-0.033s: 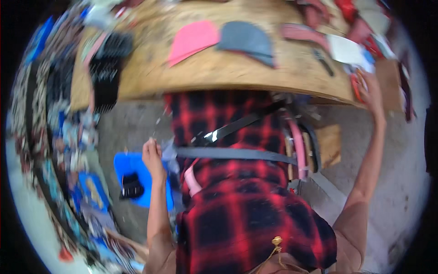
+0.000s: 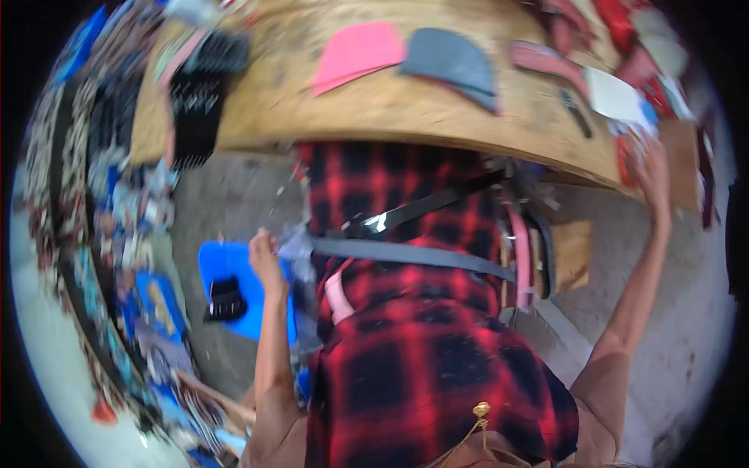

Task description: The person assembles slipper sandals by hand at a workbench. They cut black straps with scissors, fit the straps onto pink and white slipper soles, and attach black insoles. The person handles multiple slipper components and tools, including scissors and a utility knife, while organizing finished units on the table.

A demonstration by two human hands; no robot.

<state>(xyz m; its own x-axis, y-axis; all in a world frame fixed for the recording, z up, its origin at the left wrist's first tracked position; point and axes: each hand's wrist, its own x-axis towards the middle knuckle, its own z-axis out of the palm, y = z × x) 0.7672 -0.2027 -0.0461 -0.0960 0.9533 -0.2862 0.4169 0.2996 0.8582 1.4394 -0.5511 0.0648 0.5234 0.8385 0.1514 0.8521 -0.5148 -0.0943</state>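
Note:
My left hand [image 2: 268, 261] is closed in the air left of my lap, fingertips pinched; what they hold, if anything, is too small to make out. Crumpled clear plastic [image 2: 298, 248] lies just beside it. My right hand [image 2: 651, 171] reaches to the table's right edge, its fingers closed around orange-handled scissors [image 2: 624, 161], blurred and partly hidden. Across the red and black checked cloth on my lap lie a grey strap [image 2: 406, 253], a glossy black strap [image 2: 425, 207] and a short pink strip [image 2: 337, 299].
On the wooden table [image 2: 328, 117] sit pink curved pieces [image 2: 359, 54], grey curved pieces [image 2: 452, 66], a dark narrow tool [image 2: 576, 113] and a white sheet [image 2: 612, 95]. Black strips [image 2: 195, 117] overhang its left edge. A blue stool [image 2: 261, 292] stands left. Straps [image 2: 521, 257] hang at right.
The whole view has shifted a little, so the table and lap sit slightly higher and farther right. Both hands keep nearly the same places and poses.

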